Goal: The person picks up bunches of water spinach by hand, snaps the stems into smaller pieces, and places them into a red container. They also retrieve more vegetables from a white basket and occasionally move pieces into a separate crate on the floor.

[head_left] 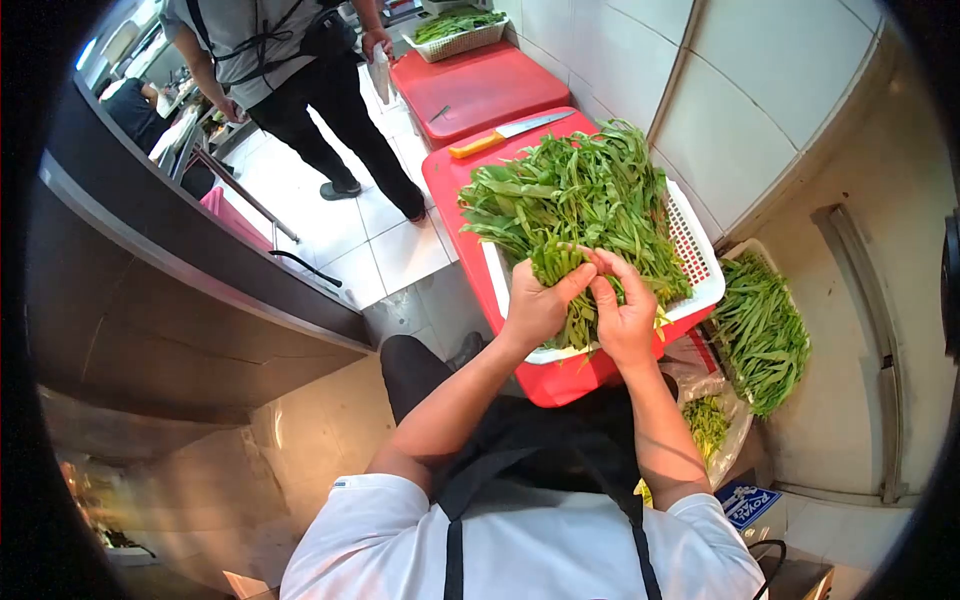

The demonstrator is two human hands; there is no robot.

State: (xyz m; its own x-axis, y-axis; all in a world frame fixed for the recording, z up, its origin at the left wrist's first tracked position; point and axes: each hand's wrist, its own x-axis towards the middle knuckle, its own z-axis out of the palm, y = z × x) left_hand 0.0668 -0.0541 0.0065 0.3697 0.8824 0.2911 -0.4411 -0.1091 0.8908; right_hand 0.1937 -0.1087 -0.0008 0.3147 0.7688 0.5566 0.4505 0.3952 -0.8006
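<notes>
My left hand (540,303) is wrapped round a small bunch of leafy greens (553,262), its stem ends pointing up. Close beside it, my right hand (626,318) has thumb and fingers pinched together at the bunch's edge; what lies between those fingertips is too small to make out. Under both hands, a large heap of long-leaved greens (590,190) fills a white perforated plastic basket (706,262). The basket rests on a red stool-like surface (560,382). Behind the heap lies a knife (508,133) with a yellow handle.
Another red surface (480,85) stands behind, with a basket of greens (458,28) beyond. To the right is a second basket of greens (765,330), near a plastic bag with trimmings (706,425). A co-worker (290,80) stands at upper left. Tiled wall (740,110) borders the right.
</notes>
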